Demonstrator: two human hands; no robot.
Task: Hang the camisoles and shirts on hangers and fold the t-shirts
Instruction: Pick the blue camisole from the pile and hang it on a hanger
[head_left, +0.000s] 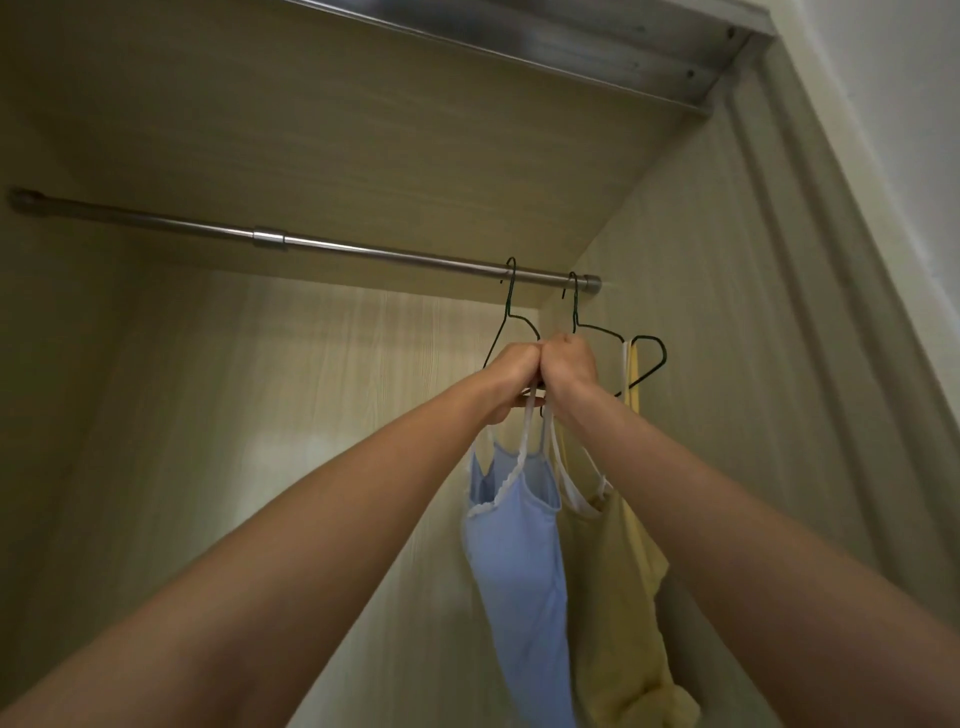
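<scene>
Left hand (511, 376): raised into the wardrobe, fingers curled round the lower part of the left hanger (511, 312) and a white strap of the blue camisole (517, 571); knuckles touching those of the other hand

Right hand (569, 366): raised beside the left, fist curled, back of the hand toward the camera; it appears to grip the wire where the two hangers meet, though the fingers themselves are hidden and the exact hold cannot be told

Left hanger: thin dark wire, hook over the rail (311, 244), shoulders mostly hidden behind the hands

Right hanger (613, 338): thin dark wire, hook over the rail just beside the rail's right end; its right shoulder loop shows clear of the hands

Blue camisole: pale blue, white scalloped trim and white straps; hangs below the hands, straps running up into the left hand's grasp, body drooping toward the lower edge of view

Yellow camisole (613, 597): pale yellow, white straps; hangs just right of and partly behind the blue one, one strap over the right hanger's shoulder loop, touching the blue camisole along its side

Rail: metal, telescopic with a collar left of middle, running from the left wall to the side panel (727, 364)

Wardrobe: light wood-grain panels; shelf (363, 130) above the rail; metal track along the top front edge
</scene>
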